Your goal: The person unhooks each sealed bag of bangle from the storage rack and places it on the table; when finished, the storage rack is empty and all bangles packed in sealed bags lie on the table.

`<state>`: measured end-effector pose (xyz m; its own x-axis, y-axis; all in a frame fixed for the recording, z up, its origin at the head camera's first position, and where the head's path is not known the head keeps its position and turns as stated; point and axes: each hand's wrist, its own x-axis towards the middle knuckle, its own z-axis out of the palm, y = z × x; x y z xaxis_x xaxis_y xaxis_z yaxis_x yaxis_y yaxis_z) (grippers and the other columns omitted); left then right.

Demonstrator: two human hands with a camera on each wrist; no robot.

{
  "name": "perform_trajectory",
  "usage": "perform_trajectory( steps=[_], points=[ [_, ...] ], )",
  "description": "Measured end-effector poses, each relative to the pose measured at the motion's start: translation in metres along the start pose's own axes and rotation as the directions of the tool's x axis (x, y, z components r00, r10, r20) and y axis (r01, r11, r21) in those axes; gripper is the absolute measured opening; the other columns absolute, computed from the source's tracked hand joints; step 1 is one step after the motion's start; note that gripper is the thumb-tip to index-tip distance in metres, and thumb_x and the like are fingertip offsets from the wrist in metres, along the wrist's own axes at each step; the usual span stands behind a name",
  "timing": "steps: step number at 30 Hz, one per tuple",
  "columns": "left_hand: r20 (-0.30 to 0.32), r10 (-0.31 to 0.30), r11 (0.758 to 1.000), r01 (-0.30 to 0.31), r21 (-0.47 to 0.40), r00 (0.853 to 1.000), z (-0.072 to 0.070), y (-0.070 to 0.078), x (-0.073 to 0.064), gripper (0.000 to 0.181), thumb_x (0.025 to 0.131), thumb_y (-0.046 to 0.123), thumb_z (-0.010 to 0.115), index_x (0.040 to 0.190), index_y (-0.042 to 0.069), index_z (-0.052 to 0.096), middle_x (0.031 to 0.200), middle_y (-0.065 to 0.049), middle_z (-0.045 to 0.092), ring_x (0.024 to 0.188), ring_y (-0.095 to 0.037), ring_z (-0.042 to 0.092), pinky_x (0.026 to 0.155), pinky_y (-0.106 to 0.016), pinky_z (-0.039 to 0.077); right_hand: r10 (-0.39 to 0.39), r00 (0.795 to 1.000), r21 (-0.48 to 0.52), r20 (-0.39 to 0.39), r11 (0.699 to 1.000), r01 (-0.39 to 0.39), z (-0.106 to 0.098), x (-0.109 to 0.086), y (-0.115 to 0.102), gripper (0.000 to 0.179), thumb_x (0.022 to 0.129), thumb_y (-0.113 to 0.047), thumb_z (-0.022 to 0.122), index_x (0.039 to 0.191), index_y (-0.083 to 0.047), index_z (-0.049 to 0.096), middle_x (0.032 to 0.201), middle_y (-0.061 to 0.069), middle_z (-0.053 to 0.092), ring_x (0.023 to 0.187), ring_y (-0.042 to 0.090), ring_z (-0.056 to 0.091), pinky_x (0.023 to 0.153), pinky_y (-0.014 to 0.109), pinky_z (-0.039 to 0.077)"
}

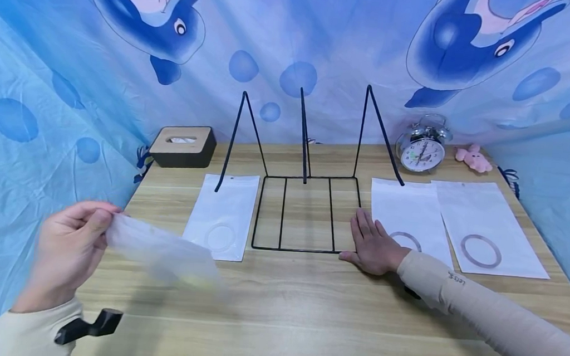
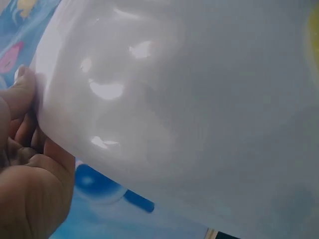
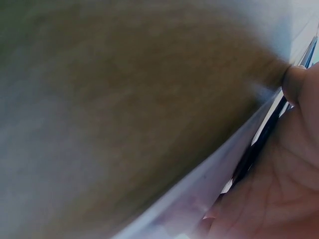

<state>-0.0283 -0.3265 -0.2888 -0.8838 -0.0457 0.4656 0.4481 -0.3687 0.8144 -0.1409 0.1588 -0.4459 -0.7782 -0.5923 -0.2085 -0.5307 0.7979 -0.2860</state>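
At the left, raised over the table, my left hand (image 1: 70, 248) pinches one end of a white translucent plastic bag (image 1: 159, 243) between thumb and fingers. The bag slants down to the right, blurred, with a yellow patch (image 1: 198, 281) near its low end. In the left wrist view its glossy sheet (image 2: 164, 99) fills most of the frame. A black wire rack (image 1: 304, 135) with three tall bent uprights stands in the middle. My right hand (image 1: 374, 245) lies with straight fingers at the right side of the rack's base, beside a white packet (image 1: 398, 206).
Another white packet (image 1: 227, 207) with a round ring lies left of the rack, and a third packet (image 1: 478, 215) lies far right. A tissue box (image 1: 182, 142), a twin-bell alarm clock (image 1: 421, 154) and a pink toy (image 1: 473, 158) stand along the back, before a blue curtain (image 1: 346, 32).
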Motion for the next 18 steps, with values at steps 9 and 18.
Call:
perform_trajectory(
  steps=[9, 18],
  points=[
    [-0.261, -0.106, 0.920, 0.194, 0.340, 0.960, -0.040, 0.019, -0.005, 0.020, 0.099, -0.007, 0.056, 0.099, -0.007, 0.075, 0.082, -0.009, 0.073, 0.061, -0.009, 0.059, 0.049, -0.017, 0.044, -0.001, 1.000, 0.002, 0.003, 1.000, 0.001, 0.003, 0.003, 0.010, 0.092, 0.104, -0.055, 0.041, 0.152, 0.017, 0.010, 0.159, 0.037, -0.008, 0.148, 0.049, -0.007, 0.116, 0.063, 0.006],
    [-0.399, -0.302, 0.810, 0.454, 0.372, 0.866, -0.087, -0.002, 0.022, 0.016, 0.098, 0.018, 0.065, 0.106, 0.010, 0.075, 0.091, 0.005, 0.073, 0.074, -0.005, 0.063, 0.059, -0.017, 0.050, 0.005, 1.000, -0.005, 0.016, 1.000, -0.005, 0.003, 0.004, 0.011, 0.095, 0.104, -0.059, 0.037, 0.153, 0.016, 0.007, 0.160, 0.035, -0.010, 0.148, 0.047, -0.008, 0.116, 0.061, 0.005]
  ],
)
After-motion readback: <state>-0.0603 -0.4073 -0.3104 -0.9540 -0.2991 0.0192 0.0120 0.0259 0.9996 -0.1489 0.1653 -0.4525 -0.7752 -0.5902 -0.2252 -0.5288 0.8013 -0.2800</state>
